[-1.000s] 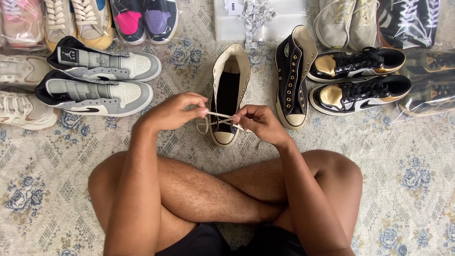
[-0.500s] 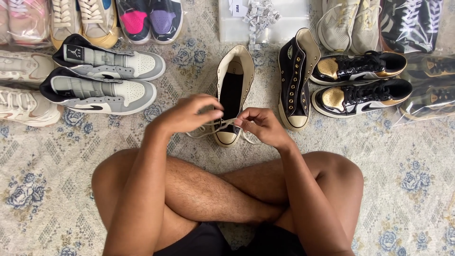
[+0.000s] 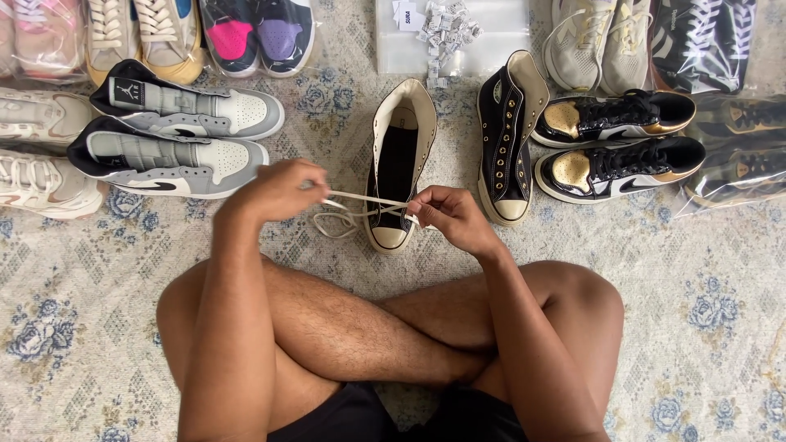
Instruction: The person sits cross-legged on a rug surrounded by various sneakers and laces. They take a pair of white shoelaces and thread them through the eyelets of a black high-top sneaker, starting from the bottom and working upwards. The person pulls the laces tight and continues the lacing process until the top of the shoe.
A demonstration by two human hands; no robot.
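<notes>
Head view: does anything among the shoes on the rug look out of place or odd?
Mostly tidy pairs. The black-and-cream high-top between the hands has its lace loose, pulled across the toe by the left hand and right hand; its partner high-top shows bare eyelets.

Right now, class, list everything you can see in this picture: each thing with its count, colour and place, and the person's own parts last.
high-top shoe: one, black and cream, centre, between the hands
shoelace: one, cream, stretched across that shoe's toe
second high-top: one, black and cream, just right of it
black and gold sneakers: two, right side
grey and white sneakers: two, left side
pink and purple toed shoes: two, bagged, top left
tan sneakers: two, top left
pale sneakers: two, top right
bagged shoes: several, far edges, count unclear
clear bag with small packets: one, top centre
rug: one, pale with blue flowers, underneath
left hand: one, pinching the lace
right hand: one, pinching the lace
legs: two, crossed, bottom
</notes>
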